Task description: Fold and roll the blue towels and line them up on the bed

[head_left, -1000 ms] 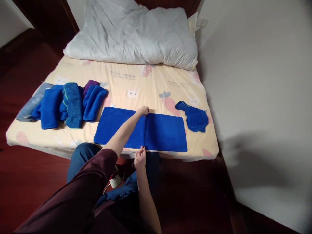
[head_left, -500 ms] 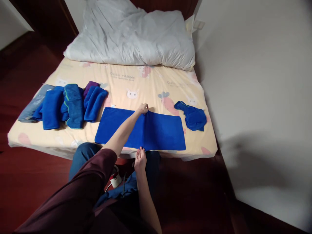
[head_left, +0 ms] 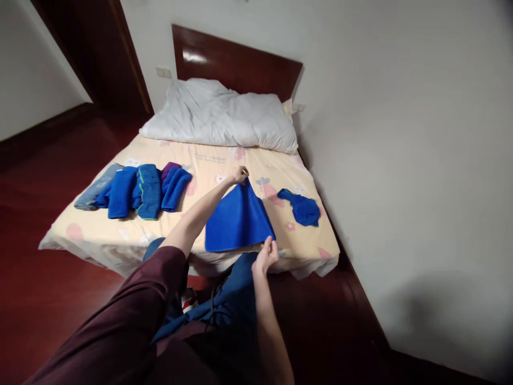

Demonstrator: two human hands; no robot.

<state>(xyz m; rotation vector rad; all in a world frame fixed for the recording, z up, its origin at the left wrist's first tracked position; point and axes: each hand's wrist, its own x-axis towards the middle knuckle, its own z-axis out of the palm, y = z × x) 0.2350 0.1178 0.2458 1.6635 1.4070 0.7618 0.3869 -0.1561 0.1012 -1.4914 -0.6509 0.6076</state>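
The pale yellow bedsheet (head_left: pixel 160 152) carries printed lettering (head_left: pixel 209 156) below the pillow area; its upper line seems to read "Cute rabbit", though blur softens it, and the smaller line beneath is illegible. Farther right on the same sheet, a second print (head_left: pixel 271 168) is too faint to read in full. Pale capital letters run across the grey-blue folded item (head_left: pixel 90 195) at far left, too blurred to make out with certainty.
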